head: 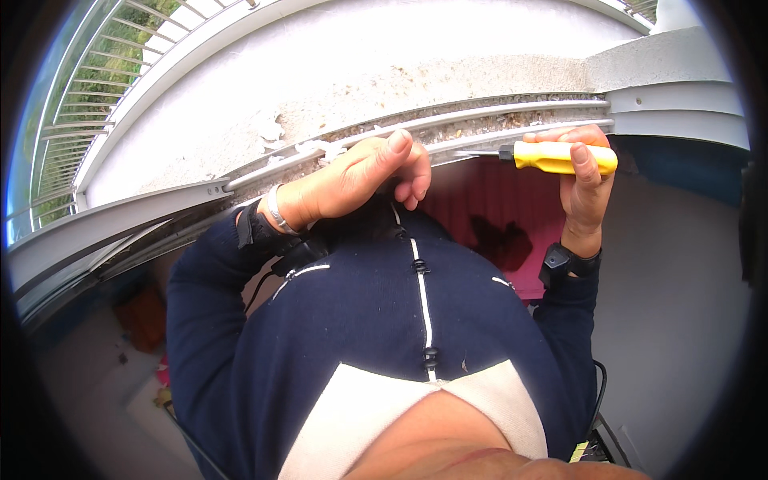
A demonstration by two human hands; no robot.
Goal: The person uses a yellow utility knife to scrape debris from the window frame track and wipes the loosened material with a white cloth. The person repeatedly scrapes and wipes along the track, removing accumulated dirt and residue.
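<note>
My right hand (582, 186) grips the yellow handle of a screwdriver (558, 158) with a black collar. Its thin metal shaft points left, along the inner edge of a sliding-window track (510, 127). Where the tip ends is hard to make out against the bright metal. Above the track's left-middle part is my left hand (366, 177), fingers loosely curled and thumb apart, with nothing visible in it; its palm is hidden. Brown dirt and grit (462, 129) line the grooves between the metal rails. White flaky scraps (312, 146) lie on the track beside my left hand.
Beyond the track runs a pale, stained sill (372, 78) with peeling flakes, bounded by a metal railing (102, 90). A window frame (120, 219) crosses at left, and grey frame profiles (672, 108) stand at right. Pink cloth (462, 192) hangs below the track.
</note>
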